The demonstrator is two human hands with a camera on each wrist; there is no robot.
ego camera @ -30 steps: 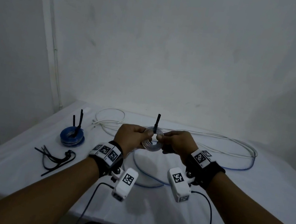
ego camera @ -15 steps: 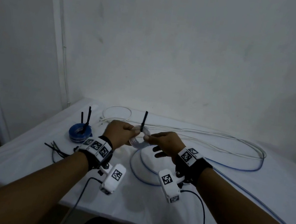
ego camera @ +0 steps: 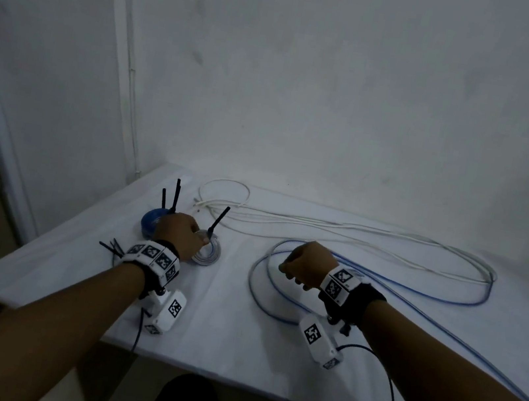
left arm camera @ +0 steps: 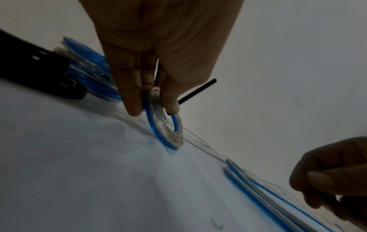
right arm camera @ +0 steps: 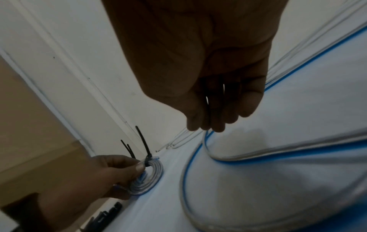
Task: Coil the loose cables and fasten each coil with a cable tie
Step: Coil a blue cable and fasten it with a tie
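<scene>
**Head view: left hand sets a tied coil on the desk, right hand hovers over loose cable**

The small clear-and-blue coil (ego camera: 208, 253) sits left of centre in the frame, its lower edge on the white desk (ego camera: 220, 314). The left hand (ego camera: 180, 233) pinches it between thumb and fingers. A black cable tie (ego camera: 218, 219) binds the coil, its tail sticking up.

Just left, touching or nearly touching the hand, lies a blue coil (ego camera: 149, 220) already tied. Spare black ties (ego camera: 112, 247) lie near the desk's left edge.

The right hand (ego camera: 306, 264), centre-right, hangs above a loose blue-and-clear cable (ego camera: 262, 290). Its fingers curl loosely and appear to hold nothing.

Likely risks: the coil is tilted, so it may roll or tip when released. The upright tie tails could snag a passing sleeve or wrist strap. The loose cable runs off the lower right edge of the desk and crosses a white cable (ego camera: 355, 232). Pulling it in could tangle both.

Open desk lies in the lower centre of the frame, between the arms. The wall closes the far side.
</scene>
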